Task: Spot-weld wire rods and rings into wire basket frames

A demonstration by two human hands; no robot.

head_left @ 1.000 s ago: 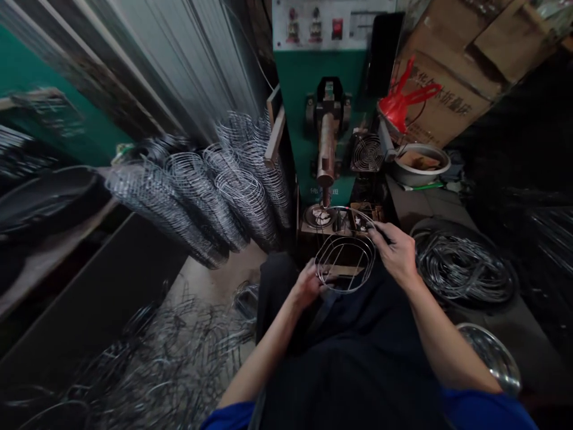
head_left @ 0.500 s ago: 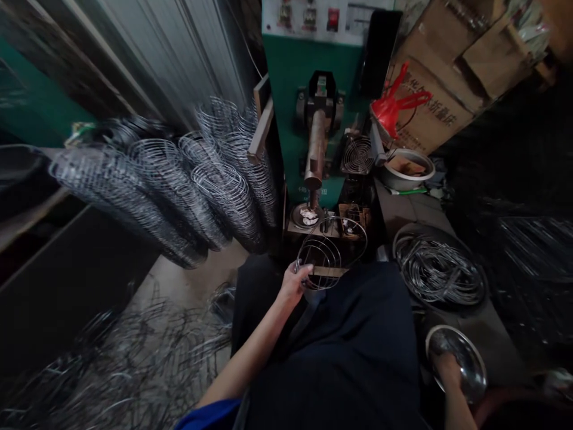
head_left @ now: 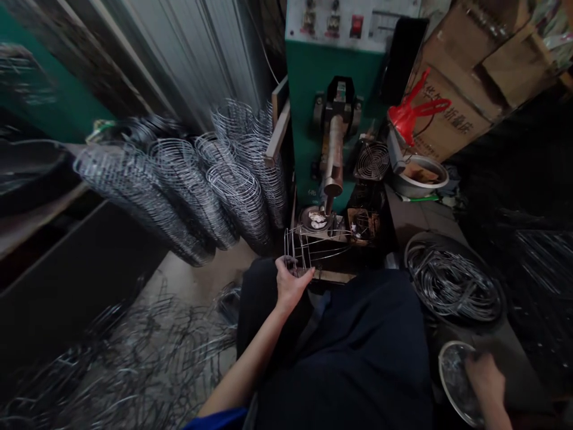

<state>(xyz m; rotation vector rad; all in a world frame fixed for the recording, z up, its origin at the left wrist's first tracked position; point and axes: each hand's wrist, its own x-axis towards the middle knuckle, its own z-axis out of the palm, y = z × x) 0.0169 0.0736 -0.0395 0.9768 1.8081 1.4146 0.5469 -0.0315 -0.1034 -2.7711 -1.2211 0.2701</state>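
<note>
My left hand [head_left: 293, 283] is closed round one end of a wire frame [head_left: 308, 245] with thin rings joined by cross wires. The frame is seen nearly edge-on, in front of the press arm [head_left: 333, 155] of a green machine [head_left: 304, 77]. Below that arm sits a small round dish [head_left: 308, 220] with white stuff in it. At the lower right my right hand [head_left: 486, 379] is over the right side of a shiny metal bowl [head_left: 443, 364]. Its fingers look curled together, dim and a little blurred; whatever they hold is hidden.
Stacks of wire rings [head_left: 237, 191] lean at the left, with loose wire pieces [head_left: 147, 352] on the floor. A basin of wire hoops [head_left: 452, 280] stands at my right. Beyond are a grey bowl [head_left: 421, 188], a red plastic bag [head_left: 407, 122] and cardboard boxes [head_left: 465, 119].
My left hand has turned the wire frame, so its rings now show edge-on instead of face-on. My right hand has moved right across the metal bowl. The whole view has shifted slightly.
</note>
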